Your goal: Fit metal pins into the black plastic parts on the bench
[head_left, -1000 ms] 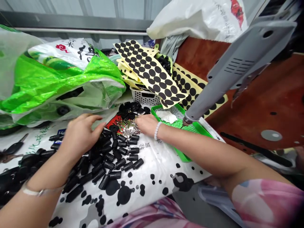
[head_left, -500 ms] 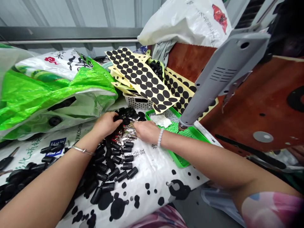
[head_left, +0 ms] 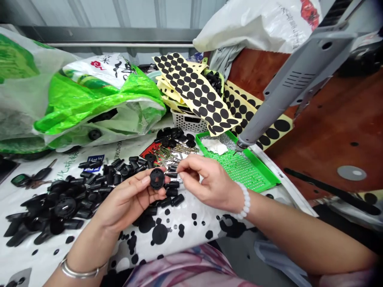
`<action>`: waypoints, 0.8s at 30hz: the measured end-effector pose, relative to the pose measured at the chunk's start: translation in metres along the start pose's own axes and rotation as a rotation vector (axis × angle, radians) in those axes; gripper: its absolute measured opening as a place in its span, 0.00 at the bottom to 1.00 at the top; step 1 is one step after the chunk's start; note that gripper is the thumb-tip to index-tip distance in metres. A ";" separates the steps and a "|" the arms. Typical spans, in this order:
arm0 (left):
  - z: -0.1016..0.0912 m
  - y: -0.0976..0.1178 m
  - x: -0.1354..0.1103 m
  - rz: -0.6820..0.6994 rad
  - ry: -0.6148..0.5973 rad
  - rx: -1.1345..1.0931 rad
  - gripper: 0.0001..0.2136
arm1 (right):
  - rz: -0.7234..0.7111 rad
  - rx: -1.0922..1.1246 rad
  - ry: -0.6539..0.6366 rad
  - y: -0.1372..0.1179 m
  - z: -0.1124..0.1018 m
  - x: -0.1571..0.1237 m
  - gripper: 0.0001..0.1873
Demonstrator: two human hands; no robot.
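My left hand point(head_left: 124, 199) grips a round black plastic disc point(head_left: 157, 179) between thumb and fingers, its face with a central hole and small holes round the rim turned up. Just right of it, my right hand point(head_left: 209, 181) is closed in a pinch; whatever sits between its fingertips is too small to make out. Beyond both hands lie small metal pins point(head_left: 182, 149) in a loose heap. More black discs point(head_left: 170, 135) are piled behind them. Short black cylinders point(head_left: 177, 200) lie under and around the hands, partly covered by them.
A grey electric screwdriver point(head_left: 272, 95) hangs at an angle over a green tray point(head_left: 269, 181) of small metal parts. Sheets of black round stickers point(head_left: 197, 89) rest on a white basket point(head_left: 191, 122). A green-white bag point(head_left: 98, 103), black parts point(head_left: 64, 207) and keys point(head_left: 32, 177) are left.
Both hands have drawn back from the heap towards me. The left hand has a black disc in its fingers now, and the right is pinched beside it. The view has shifted left.
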State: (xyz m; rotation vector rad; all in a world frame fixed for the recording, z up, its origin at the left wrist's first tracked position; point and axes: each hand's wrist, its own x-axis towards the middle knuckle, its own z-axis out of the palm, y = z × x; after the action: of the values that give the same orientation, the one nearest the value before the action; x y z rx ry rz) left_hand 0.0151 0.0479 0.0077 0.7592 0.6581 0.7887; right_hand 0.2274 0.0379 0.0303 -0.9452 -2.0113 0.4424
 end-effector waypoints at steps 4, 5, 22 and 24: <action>0.003 -0.005 -0.011 0.020 0.019 -0.005 0.14 | -0.095 -0.038 -0.046 -0.013 0.012 -0.004 0.06; 0.004 -0.006 -0.014 0.032 0.032 0.006 0.14 | -0.090 -0.046 -0.053 -0.015 0.014 -0.005 0.07; 0.005 -0.032 -0.029 0.308 0.250 0.499 0.16 | 0.078 -0.223 -0.287 -0.025 0.017 -0.012 0.11; 0.006 -0.037 -0.031 0.383 0.313 0.636 0.17 | 0.076 -0.208 -0.277 -0.026 0.019 -0.012 0.10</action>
State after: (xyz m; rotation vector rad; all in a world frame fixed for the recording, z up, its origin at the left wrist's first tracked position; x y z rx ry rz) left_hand 0.0171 0.0032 -0.0108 1.3842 1.0880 1.0749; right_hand 0.2042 0.0129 0.0283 -1.1422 -2.3114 0.4309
